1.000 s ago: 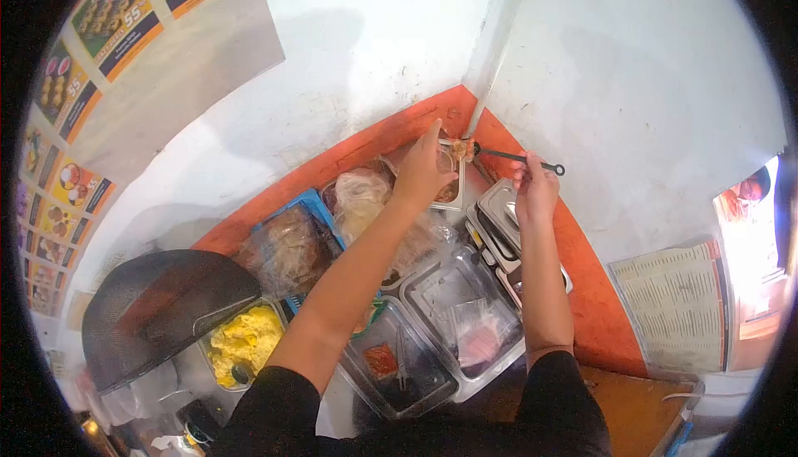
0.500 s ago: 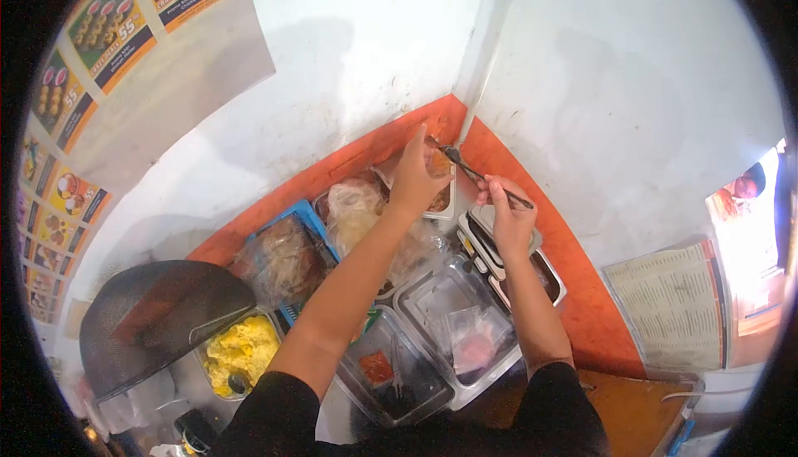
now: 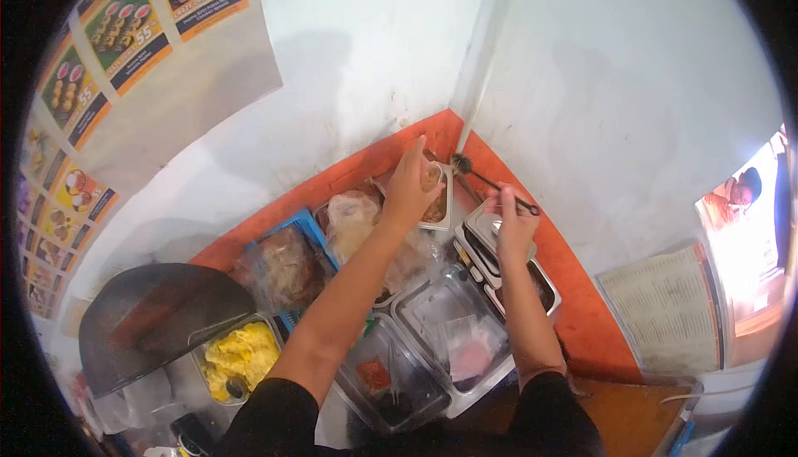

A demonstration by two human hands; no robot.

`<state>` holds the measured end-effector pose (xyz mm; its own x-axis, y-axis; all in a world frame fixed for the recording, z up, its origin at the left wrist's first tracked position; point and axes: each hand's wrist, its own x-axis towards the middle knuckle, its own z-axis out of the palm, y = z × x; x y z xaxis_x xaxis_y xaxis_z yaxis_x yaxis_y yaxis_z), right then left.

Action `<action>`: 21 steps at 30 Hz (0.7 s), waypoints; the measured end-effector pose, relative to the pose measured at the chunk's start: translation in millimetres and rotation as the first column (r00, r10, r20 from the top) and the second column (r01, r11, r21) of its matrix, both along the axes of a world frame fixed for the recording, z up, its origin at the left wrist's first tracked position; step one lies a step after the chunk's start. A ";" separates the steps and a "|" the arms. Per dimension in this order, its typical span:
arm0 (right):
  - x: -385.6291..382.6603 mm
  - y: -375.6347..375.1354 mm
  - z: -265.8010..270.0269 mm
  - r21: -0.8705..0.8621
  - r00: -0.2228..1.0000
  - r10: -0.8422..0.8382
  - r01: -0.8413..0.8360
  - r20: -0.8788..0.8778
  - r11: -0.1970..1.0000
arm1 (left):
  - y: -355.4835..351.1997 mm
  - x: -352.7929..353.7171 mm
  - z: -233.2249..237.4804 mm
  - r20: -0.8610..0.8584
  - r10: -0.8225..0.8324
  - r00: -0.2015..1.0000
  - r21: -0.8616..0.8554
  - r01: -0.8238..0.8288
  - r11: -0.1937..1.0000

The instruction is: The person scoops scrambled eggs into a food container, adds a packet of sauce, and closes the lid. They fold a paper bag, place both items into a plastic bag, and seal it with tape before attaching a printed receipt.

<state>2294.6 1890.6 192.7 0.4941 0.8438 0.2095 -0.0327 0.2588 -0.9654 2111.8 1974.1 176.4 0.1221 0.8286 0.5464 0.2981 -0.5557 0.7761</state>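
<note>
My left hand (image 3: 409, 187) is raised near the corner, over a metal container (image 3: 438, 212) with brown food in it. Its fingers curl around something small and clear that I cannot make out well. The black handle of a spoon (image 3: 499, 187) is gripped in my right hand (image 3: 514, 223). The dark bowl of that spoon is up at the left, close to my left fingertips. Below my right hand, a metal lid (image 3: 484, 226) lies partly over a container of dark contents (image 3: 540, 287).
Yellow food (image 3: 241, 357) fills a tray beside a dark mesh cover (image 3: 158, 324). A blue tray (image 3: 307, 224) and plastic bags (image 3: 353, 216) lie left of centre. Clear-lidded containers (image 3: 445, 316) stand in front. A person (image 3: 740, 189) shows through an opening at the right.
The spoon's bowl has moved a little right, away from my left fingers, and has turned. My right hand has shifted slightly down and right. The view has tilted slightly.
</note>
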 end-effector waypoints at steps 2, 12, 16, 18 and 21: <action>7.5 13.8 -25.7 -0.160 0.991 0.132 -0.130 0.007 0.979 | -11.2 -6.6 18.6 0.059 -0.015 0.998 0.034 0.013 0.999; -106.0 -65.6 54.3 0.273 0.891 0.351 -0.427 0.288 0.862 | -144.0 -63.4 105.0 0.432 -0.074 0.899 -0.078 0.119 0.990; -151.2 -122.2 75.0 0.222 0.931 0.364 -0.360 0.023 0.906 | -220.5 -105.7 126.1 0.523 0.023 0.852 -0.176 0.081 0.981; -169.9 -151.4 83.0 0.194 0.908 0.417 -0.401 -0.049 0.895 | -258.9 -128.3 130.7 0.549 0.073 0.833 -0.207 0.051 0.977; -192.6 -191.0 89.8 0.150 0.879 0.475 -0.465 -0.042 0.873 | -311.2 -153.2 132.7 0.558 0.101 0.823 -0.151 -0.019 0.988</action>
